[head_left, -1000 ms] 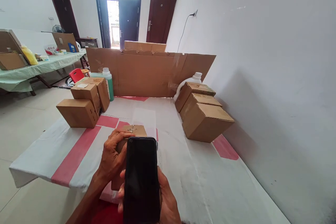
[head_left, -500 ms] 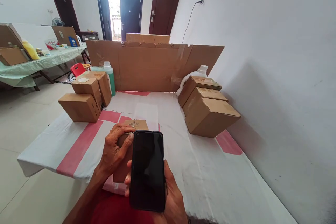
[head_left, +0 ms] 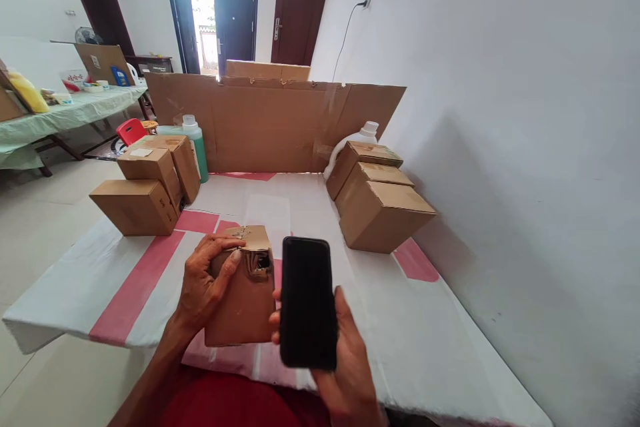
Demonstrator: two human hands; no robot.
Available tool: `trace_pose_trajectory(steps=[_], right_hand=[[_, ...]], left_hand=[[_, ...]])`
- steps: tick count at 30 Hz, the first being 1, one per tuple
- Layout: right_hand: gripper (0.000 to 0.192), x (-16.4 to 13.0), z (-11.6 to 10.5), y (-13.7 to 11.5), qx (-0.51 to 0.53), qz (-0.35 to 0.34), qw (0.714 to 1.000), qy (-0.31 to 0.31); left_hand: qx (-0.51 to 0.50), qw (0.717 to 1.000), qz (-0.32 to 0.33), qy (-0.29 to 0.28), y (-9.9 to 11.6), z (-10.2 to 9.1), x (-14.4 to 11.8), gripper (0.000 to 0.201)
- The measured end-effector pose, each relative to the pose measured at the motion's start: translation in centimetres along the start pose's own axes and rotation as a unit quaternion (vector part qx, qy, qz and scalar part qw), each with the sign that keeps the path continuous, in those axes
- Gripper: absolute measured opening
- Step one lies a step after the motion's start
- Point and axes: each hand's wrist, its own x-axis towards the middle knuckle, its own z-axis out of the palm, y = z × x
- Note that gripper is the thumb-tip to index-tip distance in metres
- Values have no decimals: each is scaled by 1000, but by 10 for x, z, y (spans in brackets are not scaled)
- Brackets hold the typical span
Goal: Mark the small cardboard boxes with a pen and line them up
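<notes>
A black smartphone stands upright in my right hand, its dark screen facing me; fingers wrap its left edge and the thumb its right. Just left of it, near the table's front edge, is a small cardboard box with a torn hole in its near face, close to the top edge. My left hand grips the upper left of this box, fingers over the top and thumb on the near face beside the hole. What lies inside the hole is too dark to make out.
Cardboard boxes and a green bottle stand on the left of the cloth-covered table. More boxes and a white jug are at right, by the wall. A cardboard panel closes the far edge.
My right hand has moved the phone right and slightly up, away from the box, uncovering the torn hole. My left hand stays on the box. The view has shifted slightly right.
</notes>
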Motion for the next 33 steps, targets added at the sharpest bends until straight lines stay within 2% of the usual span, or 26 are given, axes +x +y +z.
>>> trace_pose_trajectory(steps=[2,4,6,8,12,16,20,22,25,29,30,31,33], right_hand=[[63,7,-18,-22,-53,-49,996,59],[62,21,-42,-38,-146,-103,974,137],[63,40,-68,-45,-281,-152,924,209],[66,62,-94,-46,-396,-177,866,249],[61,96,-131,-38,-499,-176,801,280],[49,111,-148,-32,-600,-159,725,299],[33,114,-151,-27,-686,-135,638,323],[32,114,-151,-25,-715,-132,599,335],[35,112,-151,-25,-746,-143,559,332],[36,116,-143,-24,-765,-182,536,307],[40,118,-138,-22,-763,-207,547,276],[44,121,-131,-17,-753,-237,570,227],[56,129,-116,-3,-706,-283,639,111]], left_hand=[[2,1000,-15,4,-1,0,5,22],[-2,1000,-24,2,-2,1,12,25],[-9,1000,-30,-5,-4,3,18,27],[-15,999,-36,-10,-6,5,24,29],[-19,998,-59,-16,-11,4,34,32],[-25,996,-82,-28,-14,2,45,35],[-71,991,-106,-46,-19,1,57,43],[-113,985,-122,-53,-25,1,62,50],[-189,969,-152,-50,-35,1,69,59],[-261,949,-169,-60,-51,3,82,64],[-275,944,-171,-60,-56,5,85,66],[-291,939,-175,-57,-62,8,88,70],[-322,928,-182,-39,-75,15,90,77]])
